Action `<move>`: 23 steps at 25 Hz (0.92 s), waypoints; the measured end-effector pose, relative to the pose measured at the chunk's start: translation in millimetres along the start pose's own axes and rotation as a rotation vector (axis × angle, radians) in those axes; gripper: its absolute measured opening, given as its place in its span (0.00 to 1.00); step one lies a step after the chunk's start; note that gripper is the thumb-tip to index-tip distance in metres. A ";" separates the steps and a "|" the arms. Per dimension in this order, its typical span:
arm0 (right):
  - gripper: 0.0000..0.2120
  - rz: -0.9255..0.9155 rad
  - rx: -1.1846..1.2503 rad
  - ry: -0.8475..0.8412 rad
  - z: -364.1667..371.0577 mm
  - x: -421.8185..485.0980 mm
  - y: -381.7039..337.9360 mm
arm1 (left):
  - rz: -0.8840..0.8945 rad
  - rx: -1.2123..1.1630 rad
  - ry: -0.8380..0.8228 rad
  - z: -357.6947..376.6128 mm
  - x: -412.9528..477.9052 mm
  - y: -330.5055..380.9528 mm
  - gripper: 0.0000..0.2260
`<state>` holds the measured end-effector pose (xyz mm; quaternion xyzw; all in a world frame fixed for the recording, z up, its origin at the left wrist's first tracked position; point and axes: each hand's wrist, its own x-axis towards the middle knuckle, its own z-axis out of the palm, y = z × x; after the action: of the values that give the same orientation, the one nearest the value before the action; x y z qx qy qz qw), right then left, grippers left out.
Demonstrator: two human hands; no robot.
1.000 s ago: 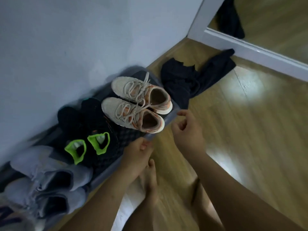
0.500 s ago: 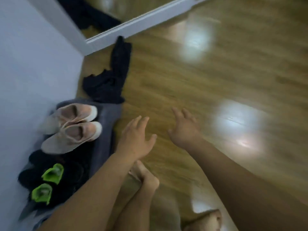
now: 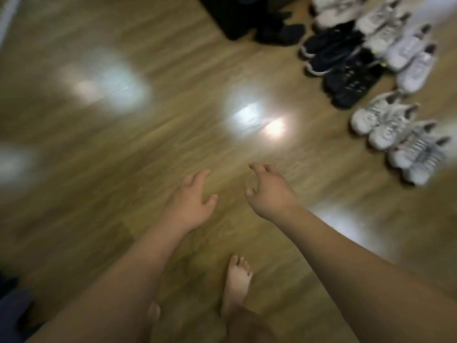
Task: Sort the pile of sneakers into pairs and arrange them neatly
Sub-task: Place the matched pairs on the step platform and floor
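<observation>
Sneakers [image 3: 385,125] well beyond empty fingers [image 3: 257,167]

the sneakers are sitting on the wooden floor at the upper right, blurred, grouped side by side in pairs. a whitish pair [image 3: 331,11] is lying at the top edge, with a light grey pair [image 3: 380,23] and a white pair [image 3: 410,58] running down to its right. a dark pair with pale soles [image 3: 329,50] is lying left of those, and a black pair [image 3: 351,85] is resting just below it. nearer, a white-and-grey pair [image 3: 378,122] and a striped white pair [image 3: 418,154] are sitting together.
</observation>
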<state>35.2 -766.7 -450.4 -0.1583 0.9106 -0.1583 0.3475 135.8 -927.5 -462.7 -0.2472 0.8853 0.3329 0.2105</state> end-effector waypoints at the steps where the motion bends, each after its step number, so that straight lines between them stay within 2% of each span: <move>1: 0.29 0.038 0.028 0.019 -17.4 -0.4 31.4 | 0.051 0.034 -0.028 10.0 15.9 33.0 0.27; 6: 0.28 0.279 0.183 0.115 -70.3 -18.0 170.6 | 0.316 0.170 -0.174 75.8 78.8 170.8 0.26; 9: 0.28 0.400 0.239 0.063 -79.6 -23.8 231.8 | 0.382 0.215 -0.263 114.5 107.2 225.5 0.25; 16: 0.28 0.595 0.263 -0.134 -107.7 26.2 357.2 | 0.351 0.251 -0.437 190.4 196.8 304.5 0.24; 20: 0.27 0.695 0.387 -0.082 -151.0 54.9 409.3 | 0.344 0.327 -0.517 212.0 232.2 354.4 0.23; 23: 0.24 0.750 0.448 0.009 -196.7 73.4 450.4 | 0.341 0.360 -0.517 224.0 256.7 398.3 0.22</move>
<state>-231.4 -355.5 -533.2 0.2632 0.8499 -0.2154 0.4026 -250.3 -587.3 -561.8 0.0376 0.8758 0.2534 0.4092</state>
